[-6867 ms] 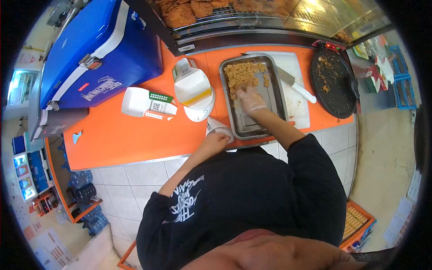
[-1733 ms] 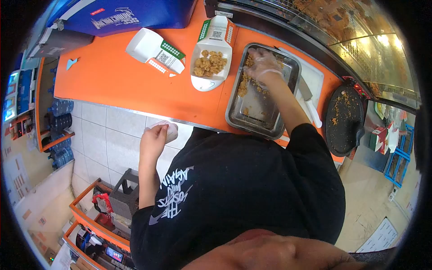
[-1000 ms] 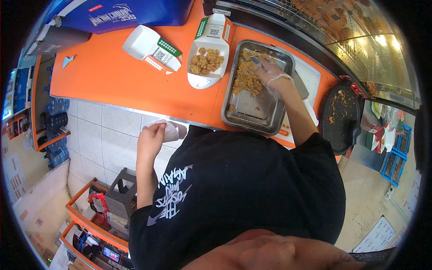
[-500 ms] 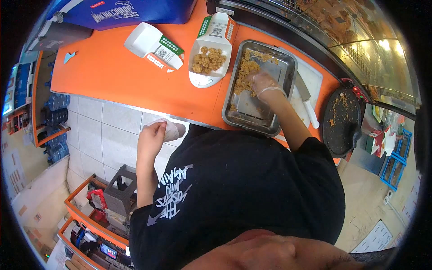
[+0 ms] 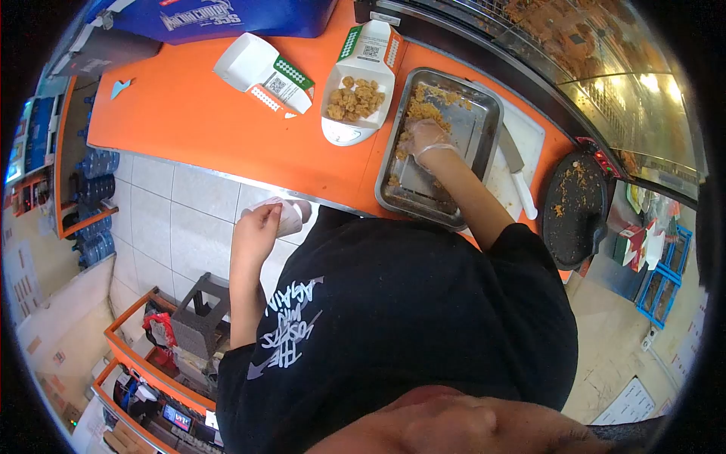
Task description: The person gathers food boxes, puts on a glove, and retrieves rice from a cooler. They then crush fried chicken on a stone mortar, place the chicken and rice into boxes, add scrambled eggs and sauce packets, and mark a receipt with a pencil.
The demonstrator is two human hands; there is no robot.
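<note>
Near the counter's front edge, my left hand [image 5: 258, 230] pinches a pale paper pouch [image 5: 291, 218] between thumb and fingers, over the tiled floor. My right hand [image 5: 428, 141], in a clear plastic glove, is down in a metal tray [image 5: 386, 189]. Its fingers are curled into golden fried crumbs [image 5: 425, 112], and the fingertips are partly hidden. Left of the tray, an open paper box [image 5: 361, 66] holds small fried pieces [image 5: 355, 101]. Farther left lies a second open box [image 5: 249, 60] of the same green and orange print.
Right of the tray, a knife [image 5: 519, 172] rests on a white cutting board [image 5: 533, 132]. Beyond it sits a dark round pan [image 5: 572, 208] with crumbs. A lit glass display case [image 5: 635, 98] borders the counter, and a blue cooler box [image 5: 227, 19] stands at the back left.
My right hand has shifted left and slightly down within the tray, its fingers now in the crumbs. My left hand stays nearly still with the paper pouch. The view has shifted slightly.
</note>
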